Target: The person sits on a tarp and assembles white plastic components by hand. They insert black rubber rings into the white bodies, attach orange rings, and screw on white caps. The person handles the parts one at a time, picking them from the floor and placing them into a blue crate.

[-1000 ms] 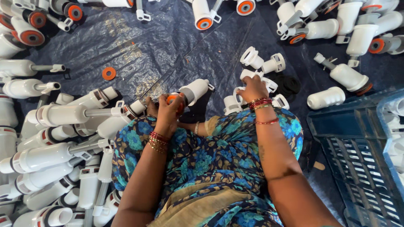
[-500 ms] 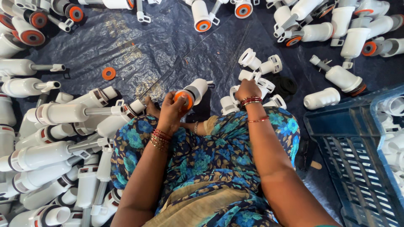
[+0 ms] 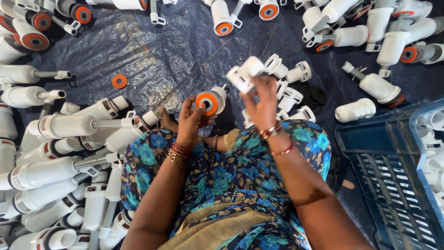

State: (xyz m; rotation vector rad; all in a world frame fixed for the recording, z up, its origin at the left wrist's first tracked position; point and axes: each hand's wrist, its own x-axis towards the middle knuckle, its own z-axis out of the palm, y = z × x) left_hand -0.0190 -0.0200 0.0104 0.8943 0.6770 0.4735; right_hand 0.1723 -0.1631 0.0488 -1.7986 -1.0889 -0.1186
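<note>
My left hand (image 3: 190, 120) grips a white plastic cylinder (image 3: 212, 100) whose orange-ringed end faces up at me. My right hand (image 3: 262, 104) is raised a little to the right of it and holds a small white plastic cap piece (image 3: 245, 74) between the fingers. Just beyond my right hand lies a small heap of similar white cap pieces (image 3: 289, 88) on the dark blue tarp (image 3: 175, 51). I sit on the tarp, with a blue floral dress (image 3: 222, 171) over my knees.
Long white plastic cylinders with stems (image 3: 64, 127) are stacked at my left. More white parts with orange rings (image 3: 374, 32) are scattered along the far side. A loose orange ring (image 3: 119, 81) lies on the tarp. A blue plastic crate (image 3: 393, 171) stands at my right.
My right hand has lifted a white cap piece off the heap and brought it up. My left hand has turned the cylinder's orange end toward me and raised it slightly.
</note>
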